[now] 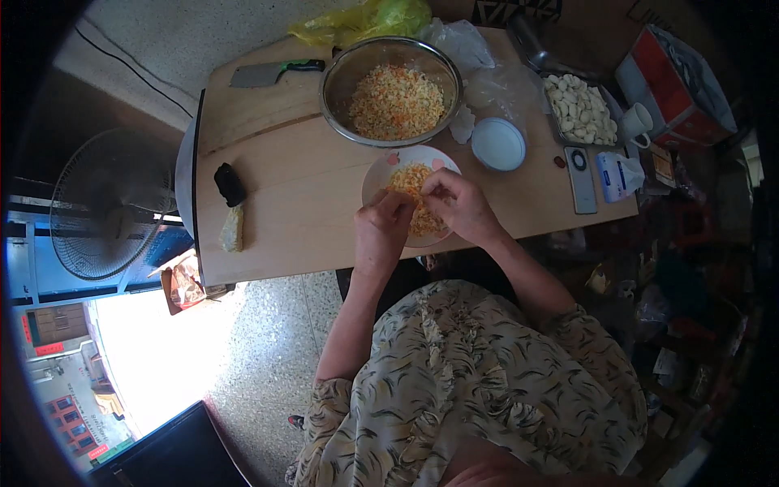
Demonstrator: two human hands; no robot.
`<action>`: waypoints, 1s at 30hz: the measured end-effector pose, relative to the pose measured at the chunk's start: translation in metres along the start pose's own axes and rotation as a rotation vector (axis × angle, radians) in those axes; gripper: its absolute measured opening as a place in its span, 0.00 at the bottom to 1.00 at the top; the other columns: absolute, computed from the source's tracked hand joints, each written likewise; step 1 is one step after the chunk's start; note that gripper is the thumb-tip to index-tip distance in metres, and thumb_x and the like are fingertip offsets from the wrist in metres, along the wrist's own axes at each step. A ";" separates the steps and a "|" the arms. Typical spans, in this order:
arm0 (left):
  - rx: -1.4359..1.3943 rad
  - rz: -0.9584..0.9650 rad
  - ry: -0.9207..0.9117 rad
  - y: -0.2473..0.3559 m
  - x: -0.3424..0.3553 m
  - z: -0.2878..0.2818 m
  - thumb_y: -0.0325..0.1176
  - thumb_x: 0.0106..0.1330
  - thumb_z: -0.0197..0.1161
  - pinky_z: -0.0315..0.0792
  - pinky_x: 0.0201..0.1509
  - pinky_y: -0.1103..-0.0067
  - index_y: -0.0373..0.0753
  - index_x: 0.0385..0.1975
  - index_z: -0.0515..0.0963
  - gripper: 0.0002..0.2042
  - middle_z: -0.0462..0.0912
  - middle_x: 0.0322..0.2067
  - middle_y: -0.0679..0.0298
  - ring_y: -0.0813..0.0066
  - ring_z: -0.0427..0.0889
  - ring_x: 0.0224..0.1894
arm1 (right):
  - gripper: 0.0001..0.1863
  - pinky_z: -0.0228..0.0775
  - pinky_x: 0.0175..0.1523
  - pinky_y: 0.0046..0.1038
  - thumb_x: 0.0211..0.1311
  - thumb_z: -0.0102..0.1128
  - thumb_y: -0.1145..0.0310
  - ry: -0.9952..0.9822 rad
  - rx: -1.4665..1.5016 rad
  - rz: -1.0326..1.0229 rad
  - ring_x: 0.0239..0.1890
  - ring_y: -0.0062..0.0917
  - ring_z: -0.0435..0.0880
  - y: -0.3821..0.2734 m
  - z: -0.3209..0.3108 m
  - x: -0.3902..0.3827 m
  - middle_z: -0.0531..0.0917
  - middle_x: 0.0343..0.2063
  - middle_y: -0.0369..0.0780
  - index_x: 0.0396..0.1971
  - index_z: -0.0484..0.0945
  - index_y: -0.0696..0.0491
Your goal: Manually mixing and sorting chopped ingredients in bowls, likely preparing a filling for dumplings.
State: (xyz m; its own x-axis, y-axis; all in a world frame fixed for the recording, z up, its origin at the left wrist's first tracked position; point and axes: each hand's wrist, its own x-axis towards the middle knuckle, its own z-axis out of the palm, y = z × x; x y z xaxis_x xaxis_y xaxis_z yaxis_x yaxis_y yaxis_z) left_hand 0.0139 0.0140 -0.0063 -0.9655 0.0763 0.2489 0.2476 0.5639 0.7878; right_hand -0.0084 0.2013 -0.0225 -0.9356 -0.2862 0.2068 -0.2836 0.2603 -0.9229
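Observation:
My left hand point(381, 227) and my right hand point(458, 203) meet over a small patterned plate point(381, 174) heaped with yellow-orange chopped filling point(408, 177). Both hands pinch at something small between the fingertips above the plate; what it is stays hidden by the fingers. Just beyond the plate stands a large steel bowl point(337, 77) holding more of the same chopped mix point(396, 101).
On the wooden table point(284, 187): a cleaver point(268, 73), a dark lump point(230, 183) with a pale piece point(232, 229), a round white lid point(498, 144), a tray of pale dumplings point(580, 109), a remote point(580, 178), a white cup point(637, 122). A floor fan point(109, 203) stands at left.

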 end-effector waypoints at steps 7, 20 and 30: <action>0.062 0.117 0.047 -0.012 -0.007 0.002 0.17 0.63 0.63 0.83 0.44 0.69 0.37 0.39 0.85 0.09 0.88 0.41 0.56 0.57 0.89 0.42 | 0.12 0.79 0.42 0.26 0.65 0.66 0.75 -0.251 -0.303 0.029 0.33 0.18 0.84 -0.018 -0.028 0.039 0.86 0.36 0.39 0.47 0.84 0.56; 0.071 0.127 0.099 -0.005 0.040 0.003 0.22 0.65 0.63 0.79 0.53 0.62 0.35 0.60 0.75 0.22 0.79 0.49 0.50 0.50 0.82 0.50 | 0.26 0.72 0.65 0.38 0.58 0.71 0.67 -0.197 -0.826 -0.072 0.59 0.44 0.80 0.071 -0.033 0.260 0.83 0.53 0.48 0.59 0.79 0.50; -0.031 0.172 0.048 -0.003 0.017 -0.002 0.21 0.64 0.64 0.80 0.51 0.64 0.34 0.50 0.81 0.14 0.81 0.49 0.51 0.49 0.84 0.49 | 0.09 0.78 0.49 0.37 0.58 0.62 0.76 -0.220 -0.940 -0.229 0.42 0.39 0.86 0.070 -0.044 0.237 0.87 0.33 0.43 0.38 0.86 0.52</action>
State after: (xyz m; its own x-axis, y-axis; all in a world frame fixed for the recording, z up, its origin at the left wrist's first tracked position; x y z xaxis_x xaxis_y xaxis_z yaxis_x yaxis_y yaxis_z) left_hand -0.0036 0.0115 -0.0031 -0.9041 0.1298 0.4071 0.4117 0.5202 0.7483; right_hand -0.2596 0.1928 -0.0241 -0.8044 -0.5610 0.1952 -0.5932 0.7757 -0.2153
